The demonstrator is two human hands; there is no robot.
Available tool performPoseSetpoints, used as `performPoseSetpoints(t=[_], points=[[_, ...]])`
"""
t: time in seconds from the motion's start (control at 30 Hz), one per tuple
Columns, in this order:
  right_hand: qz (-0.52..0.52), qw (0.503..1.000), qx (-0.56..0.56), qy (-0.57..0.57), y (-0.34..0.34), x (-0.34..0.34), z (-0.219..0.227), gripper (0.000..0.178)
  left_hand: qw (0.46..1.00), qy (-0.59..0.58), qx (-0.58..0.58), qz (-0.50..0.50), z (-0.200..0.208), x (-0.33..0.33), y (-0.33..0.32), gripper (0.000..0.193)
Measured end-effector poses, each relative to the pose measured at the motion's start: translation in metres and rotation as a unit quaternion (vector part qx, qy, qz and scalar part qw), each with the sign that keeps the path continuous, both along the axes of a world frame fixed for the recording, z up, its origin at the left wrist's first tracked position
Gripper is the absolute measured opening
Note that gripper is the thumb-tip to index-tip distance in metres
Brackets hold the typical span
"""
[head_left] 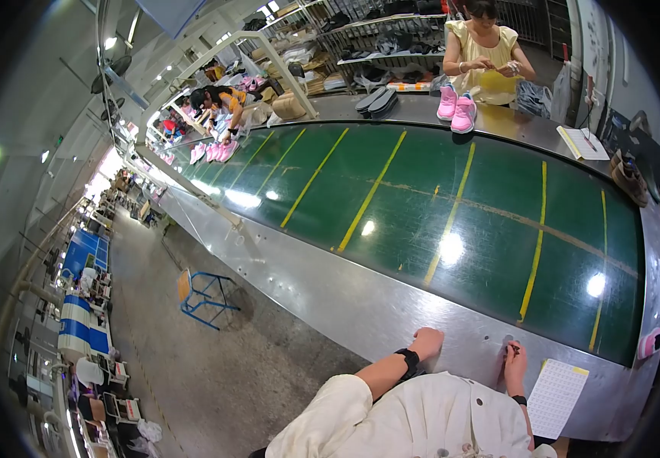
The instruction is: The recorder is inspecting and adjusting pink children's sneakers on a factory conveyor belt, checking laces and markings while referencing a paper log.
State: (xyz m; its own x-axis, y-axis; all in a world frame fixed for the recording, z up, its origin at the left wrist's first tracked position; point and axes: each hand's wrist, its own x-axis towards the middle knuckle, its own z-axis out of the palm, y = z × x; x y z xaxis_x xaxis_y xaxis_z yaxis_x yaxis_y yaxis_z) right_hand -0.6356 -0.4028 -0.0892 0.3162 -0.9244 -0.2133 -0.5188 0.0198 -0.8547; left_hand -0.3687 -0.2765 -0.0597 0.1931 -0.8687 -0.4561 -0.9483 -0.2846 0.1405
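My left hand (427,340) rests on the metal border (391,313) of the conveyor table, its fingers curled in and nothing showing in them. A black band circles that wrist. To its right, my right hand (514,359) is closed in a pinch over the same metal border. Something small and dark shows at its fingertips, too small to name. Beside this hand lies a printed sheet (561,393) with a grid and a yellow corner.
A green conveyor belt (414,198) with yellow cross lines runs to the far left. Across it stand pink shoes (463,114), dark insoles (377,101) and a co-worker (486,57). A pink shoe (653,343) sits at the right edge. A blue-legged stool (208,298) stands left.
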Motion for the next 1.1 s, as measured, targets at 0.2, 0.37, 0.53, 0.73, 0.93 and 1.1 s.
performPoseSetpoints(t=[0.2, 0.37, 0.53, 0.73, 0.93, 1.1], points=[[0.042, 0.991, -0.116, 0.045, 0.001, -0.001, -0.005, 0.015, 1.0, 0.005, 0.02, -0.009, -0.01, 0.0, 0.0, 0.024], [0.041, 0.99, -0.129, 0.038, 0.002, -0.006, -0.007, 0.014, 0.991, 0.111, -0.075, 0.03, 0.002, -0.001, 0.034, 0.021], [0.014, 0.988, -0.137, 0.069, 0.011, 0.009, 0.011, 0.017, 0.898, 0.404, 0.16, 0.068, 0.035, 0.01, 0.115, 0.035], [0.011, 0.99, -0.12, 0.07, 0.019, 0.05, 0.022, 0.021, 0.817, 0.477, 0.268, 0.184, 0.038, 0.065, 0.12, 0.035], [-0.002, 0.989, -0.125, 0.075, 0.02, 0.068, 0.02, 0.019, 0.816, 0.47, 0.274, 0.195, 0.045, 0.08, 0.093, 0.035], [-0.014, 0.99, -0.123, 0.066, 0.024, 0.07, 0.015, 0.019, 0.82, 0.462, 0.28, 0.19, 0.053, 0.081, 0.081, 0.035]])
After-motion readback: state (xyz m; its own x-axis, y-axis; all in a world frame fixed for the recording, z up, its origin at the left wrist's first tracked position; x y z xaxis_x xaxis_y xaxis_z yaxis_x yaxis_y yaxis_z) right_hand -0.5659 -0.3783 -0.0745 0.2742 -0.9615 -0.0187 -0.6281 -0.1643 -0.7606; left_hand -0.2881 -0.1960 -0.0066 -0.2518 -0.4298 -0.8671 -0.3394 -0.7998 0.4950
